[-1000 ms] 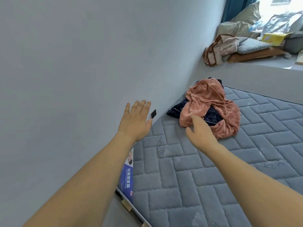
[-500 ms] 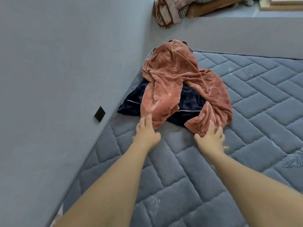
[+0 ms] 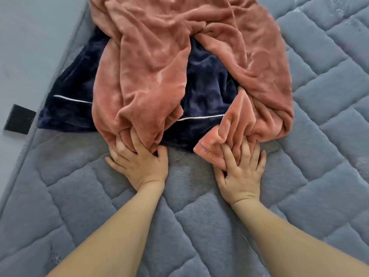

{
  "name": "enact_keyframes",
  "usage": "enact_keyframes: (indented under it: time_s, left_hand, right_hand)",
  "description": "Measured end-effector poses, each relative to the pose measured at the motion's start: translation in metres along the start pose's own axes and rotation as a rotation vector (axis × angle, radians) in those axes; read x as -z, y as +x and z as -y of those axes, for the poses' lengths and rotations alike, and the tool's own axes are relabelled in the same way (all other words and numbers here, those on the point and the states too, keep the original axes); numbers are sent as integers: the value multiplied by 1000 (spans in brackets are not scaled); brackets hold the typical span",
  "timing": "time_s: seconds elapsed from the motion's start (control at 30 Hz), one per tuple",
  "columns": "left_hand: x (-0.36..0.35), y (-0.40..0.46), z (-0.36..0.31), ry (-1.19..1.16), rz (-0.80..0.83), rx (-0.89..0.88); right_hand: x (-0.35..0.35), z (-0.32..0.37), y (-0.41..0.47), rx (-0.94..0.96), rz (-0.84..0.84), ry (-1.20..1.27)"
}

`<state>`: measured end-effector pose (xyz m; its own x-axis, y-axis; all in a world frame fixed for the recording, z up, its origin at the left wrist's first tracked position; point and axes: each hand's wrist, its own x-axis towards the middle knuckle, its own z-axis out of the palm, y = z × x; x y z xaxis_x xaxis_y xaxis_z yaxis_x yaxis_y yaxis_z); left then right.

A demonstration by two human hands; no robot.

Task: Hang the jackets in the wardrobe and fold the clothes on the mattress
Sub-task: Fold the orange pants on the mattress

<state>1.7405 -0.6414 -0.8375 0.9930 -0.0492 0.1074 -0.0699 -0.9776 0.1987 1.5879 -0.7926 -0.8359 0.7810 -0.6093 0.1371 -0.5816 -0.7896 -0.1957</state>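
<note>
A salmon-pink fleece garment (image 3: 159,62) lies crumpled on top of a dark navy garment (image 3: 207,84) with thin white piping, both on the grey quilted mattress (image 3: 179,226). My left hand (image 3: 139,162) grips the near left end of the pink garment, its fingers dug into the bunched fabric. A little to the right, my right hand (image 3: 241,168) grips the pink garment's near right end, fingers curled into the folds. The navy garment is mostly hidden under the pink one.
A pale grey wall (image 3: 30,47) runs along the mattress's left edge, with a small black square plate (image 3: 19,121) fixed on it. Bare quilted mattress stretches to the right and toward me.
My head has dropped closer to the clothes. Both hands, which lay flat at the pink garment's near ends, now have their fingers curled into the fabric.
</note>
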Motion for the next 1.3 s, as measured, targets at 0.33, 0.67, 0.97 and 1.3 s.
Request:
enact_keyframes:
  time_s: [0.33, 0.67, 0.97, 1.3]
  left_hand:
    - [-8, -2, 3, 30, -45, -5]
    - [4, -5, 1, 1, -83, -25]
    - [46, -136, 63, -23, -129, -292]
    - [132, -355, 91, -5, 377, -114]
  right_hand:
    - [-12, -7, -2, 9, 2, 14]
    - [-6, -9, -4, 89, -49, 101]
    - [38, -12, -105, 146, -135, 224]
    - [139, -112, -317, 210, 427, 2]
